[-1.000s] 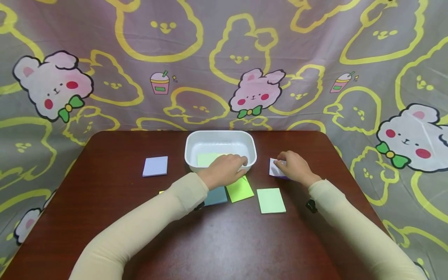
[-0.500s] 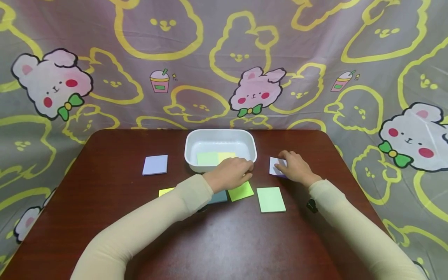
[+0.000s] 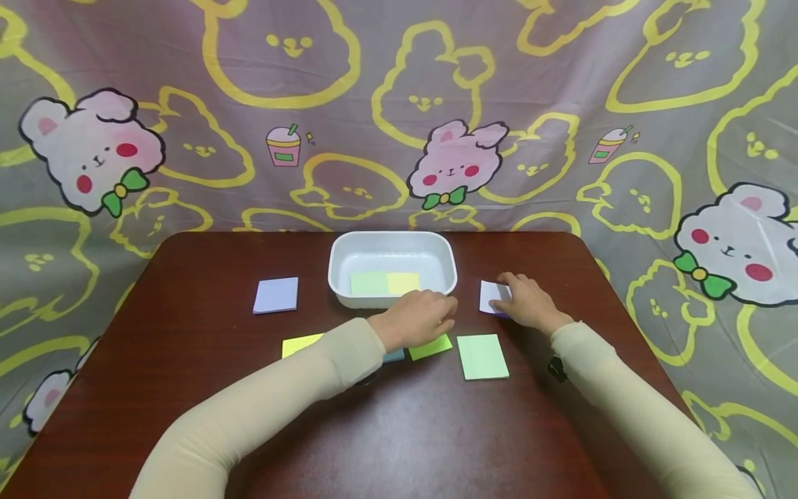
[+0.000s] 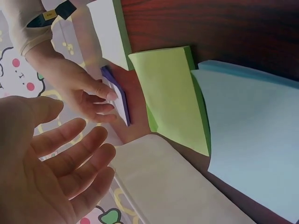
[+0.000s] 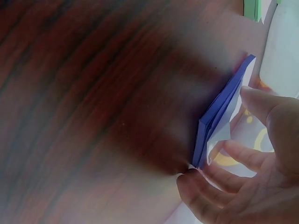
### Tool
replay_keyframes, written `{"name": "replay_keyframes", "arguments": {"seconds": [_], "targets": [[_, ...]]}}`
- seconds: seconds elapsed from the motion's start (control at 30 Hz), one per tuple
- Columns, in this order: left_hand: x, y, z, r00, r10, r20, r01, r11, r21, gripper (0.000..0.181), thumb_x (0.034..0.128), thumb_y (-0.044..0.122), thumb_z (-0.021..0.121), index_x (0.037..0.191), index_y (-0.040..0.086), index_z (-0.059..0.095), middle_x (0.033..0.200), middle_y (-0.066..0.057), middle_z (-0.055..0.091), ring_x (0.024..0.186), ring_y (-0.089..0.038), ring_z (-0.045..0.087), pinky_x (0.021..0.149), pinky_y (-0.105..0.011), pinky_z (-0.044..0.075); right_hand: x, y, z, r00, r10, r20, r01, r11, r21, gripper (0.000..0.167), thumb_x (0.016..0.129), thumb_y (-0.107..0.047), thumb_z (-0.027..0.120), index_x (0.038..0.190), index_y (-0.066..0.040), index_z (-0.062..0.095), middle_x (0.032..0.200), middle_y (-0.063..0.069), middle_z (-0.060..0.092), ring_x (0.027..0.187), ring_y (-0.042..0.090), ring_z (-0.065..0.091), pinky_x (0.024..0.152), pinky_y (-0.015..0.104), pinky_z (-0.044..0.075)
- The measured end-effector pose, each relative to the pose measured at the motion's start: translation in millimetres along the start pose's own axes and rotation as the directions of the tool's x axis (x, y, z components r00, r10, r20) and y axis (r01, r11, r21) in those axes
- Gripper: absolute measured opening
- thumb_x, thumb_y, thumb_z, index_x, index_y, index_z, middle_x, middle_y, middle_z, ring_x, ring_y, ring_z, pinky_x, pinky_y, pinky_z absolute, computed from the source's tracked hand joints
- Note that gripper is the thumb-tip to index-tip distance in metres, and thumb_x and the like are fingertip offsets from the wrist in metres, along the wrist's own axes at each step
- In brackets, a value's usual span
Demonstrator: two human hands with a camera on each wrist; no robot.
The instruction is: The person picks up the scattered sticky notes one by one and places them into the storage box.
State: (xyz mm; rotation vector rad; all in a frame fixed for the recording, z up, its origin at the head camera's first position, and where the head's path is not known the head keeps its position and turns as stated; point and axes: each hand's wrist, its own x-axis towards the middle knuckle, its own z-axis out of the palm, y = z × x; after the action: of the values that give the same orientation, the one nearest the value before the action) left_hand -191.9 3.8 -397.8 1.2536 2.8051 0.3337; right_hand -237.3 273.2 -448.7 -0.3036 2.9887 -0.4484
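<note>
My right hand [image 3: 530,301] is at a purple sticky note pad [image 5: 222,109] with a pale top. In the right wrist view, its thumb touches the pad's top at one side and its fingertips are at the opposite edge, where a sheet curls up. My left hand [image 3: 416,319] hovers in front of the white tray [image 3: 358,302], fingers loosely bent, holding nothing. Below it lie a lime-green sticky note pad [image 4: 173,95] and a blue pad [image 4: 252,121], partly hidden in the head view. A light green pad [image 3: 483,357] lies between the hands, nearer the front.
A pale green note [image 3: 369,283] and a yellow note [image 3: 404,283] lie side by side inside the tray. A lilac pad [image 3: 276,296] sits left of it. My left sleeve partly covers a yellow pad [image 3: 300,344]. A patterned curtain [image 3: 349,138] hangs behind the table.
My left hand has drawn back from the tray toward the front right, uncovering the yellow note inside and more of the yellow pad. The right hand stays at the purple pad, its fingers shifting slightly.
</note>
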Motion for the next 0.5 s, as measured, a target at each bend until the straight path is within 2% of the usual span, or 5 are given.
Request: {"name": "replay_keyframes", "arguments": {"seconds": [0.5], "targets": [[0.4, 7.2, 5.4, 1.000, 0.012, 0.011, -0.013, 0.999, 0.032, 0.015, 0.1006, 0.027, 0.060, 0.098, 0.013, 0.065, 0.083, 0.000, 0.065, 0.076, -0.015, 0.063, 0.068, -0.031, 0.053, 0.0, 3.3, 1.2, 1.000, 0.007, 0.002, -0.007, 1.000, -0.003, 0.063, 0.091, -0.036, 0.072, 0.137, 0.004, 0.055, 0.125, 0.030, 0.058, 0.113, 0.045, 0.054, 0.088, 0.059, 0.050]]}}
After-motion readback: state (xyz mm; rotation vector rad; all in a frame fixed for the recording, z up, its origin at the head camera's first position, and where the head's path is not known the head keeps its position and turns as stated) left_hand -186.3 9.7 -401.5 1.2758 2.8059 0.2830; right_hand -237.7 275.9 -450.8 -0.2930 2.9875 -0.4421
